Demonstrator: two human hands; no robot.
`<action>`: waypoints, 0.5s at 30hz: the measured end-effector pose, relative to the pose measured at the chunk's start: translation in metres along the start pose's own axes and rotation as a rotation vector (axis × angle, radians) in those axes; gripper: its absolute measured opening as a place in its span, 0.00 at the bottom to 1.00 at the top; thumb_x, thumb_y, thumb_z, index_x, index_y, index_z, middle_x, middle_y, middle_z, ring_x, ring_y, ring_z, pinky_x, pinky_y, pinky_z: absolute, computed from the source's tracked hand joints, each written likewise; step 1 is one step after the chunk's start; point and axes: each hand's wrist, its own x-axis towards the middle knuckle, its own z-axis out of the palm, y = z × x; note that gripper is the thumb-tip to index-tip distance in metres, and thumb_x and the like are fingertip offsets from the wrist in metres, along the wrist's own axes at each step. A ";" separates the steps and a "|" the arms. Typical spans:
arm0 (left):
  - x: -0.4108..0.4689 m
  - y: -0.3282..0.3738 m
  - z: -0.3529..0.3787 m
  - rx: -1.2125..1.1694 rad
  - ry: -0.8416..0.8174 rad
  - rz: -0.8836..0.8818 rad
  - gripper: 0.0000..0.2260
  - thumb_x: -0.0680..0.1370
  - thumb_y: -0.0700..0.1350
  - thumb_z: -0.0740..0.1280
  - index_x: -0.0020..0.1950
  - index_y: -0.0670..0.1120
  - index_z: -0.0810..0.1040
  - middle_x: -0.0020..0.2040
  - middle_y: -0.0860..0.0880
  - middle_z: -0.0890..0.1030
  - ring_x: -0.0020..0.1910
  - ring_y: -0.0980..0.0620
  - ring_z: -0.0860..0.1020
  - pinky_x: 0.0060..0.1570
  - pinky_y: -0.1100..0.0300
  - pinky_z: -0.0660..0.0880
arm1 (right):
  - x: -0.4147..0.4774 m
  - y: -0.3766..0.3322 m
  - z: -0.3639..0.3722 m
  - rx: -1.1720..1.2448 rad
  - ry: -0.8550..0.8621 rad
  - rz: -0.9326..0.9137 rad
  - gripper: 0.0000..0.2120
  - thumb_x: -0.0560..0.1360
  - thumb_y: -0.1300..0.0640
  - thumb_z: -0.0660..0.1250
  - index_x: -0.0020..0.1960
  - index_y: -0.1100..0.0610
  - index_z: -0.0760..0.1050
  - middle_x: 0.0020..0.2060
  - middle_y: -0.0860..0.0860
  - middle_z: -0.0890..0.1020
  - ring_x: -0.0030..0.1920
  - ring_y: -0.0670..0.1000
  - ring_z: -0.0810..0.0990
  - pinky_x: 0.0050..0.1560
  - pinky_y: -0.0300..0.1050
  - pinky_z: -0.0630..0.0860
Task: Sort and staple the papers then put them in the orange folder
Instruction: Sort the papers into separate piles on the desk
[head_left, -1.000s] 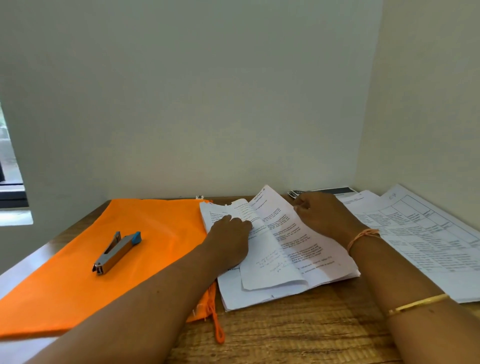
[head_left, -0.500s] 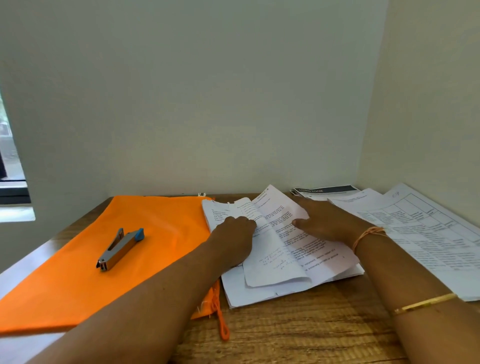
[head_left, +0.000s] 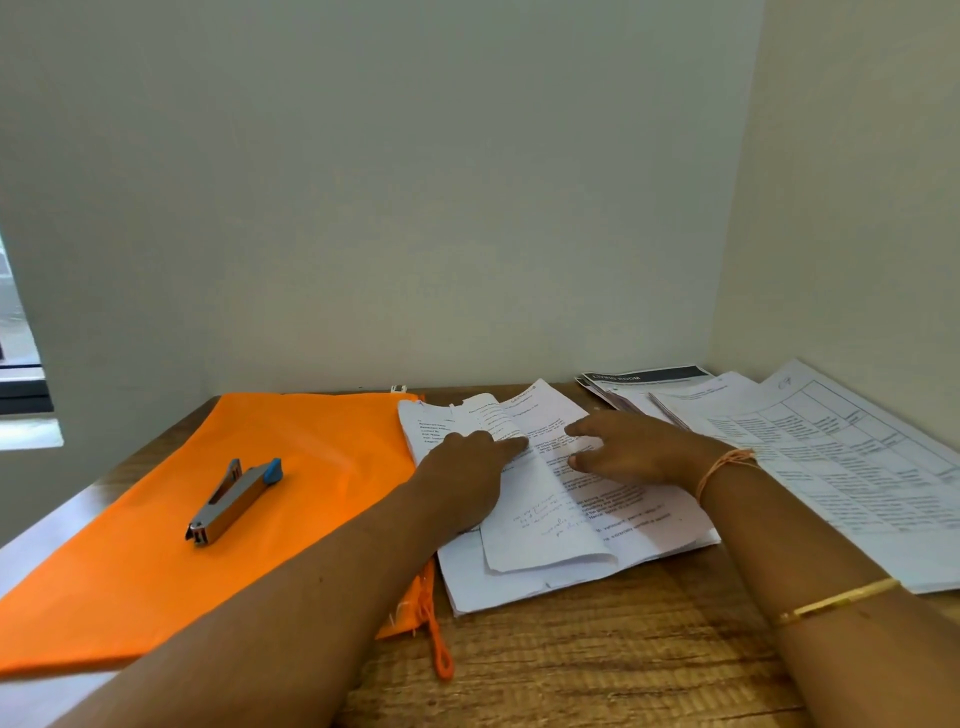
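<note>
The sorting step is in hand; nothing in view suggests that stapling has begun. The stapler (head_left: 234, 501) lies untouched on top of the orange folder (head_left: 322, 457), which lies flat and looks closed on the desk (head_left: 597, 670). Just beside the folder's right edge sits a loose pile of printed papers (head_left: 524, 587), one upper sheet (head_left: 540, 519) curled over lengthwise. The left hand (head_left: 467, 475) rests on the part of the pile nearest the folder, fingers roughly straight, pressing against the curl of that sheet and gripping nothing. The right hand (head_left: 634, 452) lies on the pile's far side from the folder, fingers spread and flat on the page, holding it down. Further from the folder, beyond the pile, more table sheets (head_left: 841, 467) are fanned against the wall.

The next move probably calls for turning or lifting the curled sheet clear, then squaring matching pages by their edges so that they line up before the stapler is fetched from the folder.
</note>
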 end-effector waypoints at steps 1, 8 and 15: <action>0.001 0.000 0.000 -0.002 0.002 0.001 0.23 0.82 0.43 0.53 0.76 0.57 0.56 0.72 0.47 0.67 0.66 0.46 0.68 0.63 0.56 0.67 | 0.000 0.000 -0.001 0.013 0.017 -0.003 0.25 0.79 0.48 0.60 0.74 0.52 0.61 0.75 0.50 0.60 0.73 0.52 0.62 0.70 0.45 0.59; 0.004 -0.003 0.003 0.013 0.000 0.007 0.22 0.82 0.43 0.54 0.75 0.58 0.58 0.71 0.47 0.67 0.67 0.45 0.67 0.63 0.55 0.67 | 0.000 0.000 -0.002 0.091 0.120 -0.034 0.21 0.79 0.49 0.61 0.71 0.51 0.68 0.71 0.49 0.68 0.69 0.51 0.68 0.65 0.42 0.63; 0.004 -0.005 0.002 0.031 -0.004 0.068 0.21 0.82 0.40 0.54 0.74 0.53 0.63 0.70 0.47 0.68 0.67 0.47 0.67 0.66 0.56 0.65 | 0.001 0.009 0.000 0.088 0.103 0.066 0.21 0.79 0.50 0.61 0.71 0.51 0.67 0.72 0.51 0.65 0.69 0.52 0.67 0.65 0.42 0.63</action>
